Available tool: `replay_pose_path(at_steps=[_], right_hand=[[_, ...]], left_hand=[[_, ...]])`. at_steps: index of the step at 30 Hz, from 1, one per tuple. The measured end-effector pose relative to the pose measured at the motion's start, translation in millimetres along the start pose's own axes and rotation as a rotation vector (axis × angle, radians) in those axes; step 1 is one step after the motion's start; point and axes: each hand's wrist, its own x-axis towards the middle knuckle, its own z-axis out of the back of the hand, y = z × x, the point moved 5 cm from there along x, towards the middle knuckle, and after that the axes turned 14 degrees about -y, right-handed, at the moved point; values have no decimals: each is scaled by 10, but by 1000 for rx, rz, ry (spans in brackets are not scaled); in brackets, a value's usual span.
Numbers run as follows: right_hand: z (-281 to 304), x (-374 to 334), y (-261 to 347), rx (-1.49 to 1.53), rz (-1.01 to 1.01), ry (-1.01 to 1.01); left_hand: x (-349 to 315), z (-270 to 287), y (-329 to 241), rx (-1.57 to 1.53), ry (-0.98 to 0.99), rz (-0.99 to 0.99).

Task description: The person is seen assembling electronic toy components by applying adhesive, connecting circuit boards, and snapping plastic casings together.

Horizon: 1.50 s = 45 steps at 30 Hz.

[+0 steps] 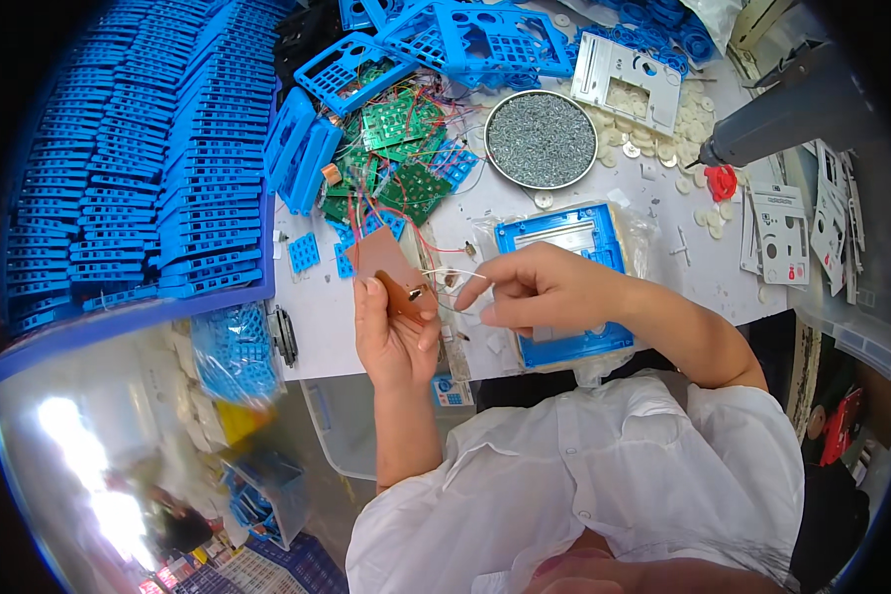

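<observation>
My left hand (398, 342) grips a brown circuit board (386, 259) with wires running from it, held tilted above the table's front edge. A small shiny metal part (416, 293) shows on the board. My right hand (554, 287) is just right of it, index finger bent toward the thin white wires (455, 272). Its fingers are loosely curled and apart, with nothing seen between them. Beneath my right hand and forearm lies a blue plastic casing (564, 348), partly hidden, on clear plastic wrap.
Green circuit boards (404, 121) with tangled wires lie behind my left hand. A round tin of small screws (542, 139) stands farther back. Stacked blue casings (218, 148) fill a bin at left. A grey power screwdriver (782, 114) hangs at right, near white panels (780, 233).
</observation>
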Motion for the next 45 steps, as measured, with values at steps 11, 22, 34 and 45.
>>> replay_pose_path(at_steps=[11,22,34,45], right_hand=[[13,-2,144,-83,258,-245],[-92,37,158,-450,683,-506],[70,-138,372,-332,479,-310],[-5,95,349,108,128,-92]], left_hand=[[53,0,182,-281,230,334],[47,-24,110,9,-49,-36],[-81,-146,217,-491,168,525],[-183,-289,361,-705,195,707]])
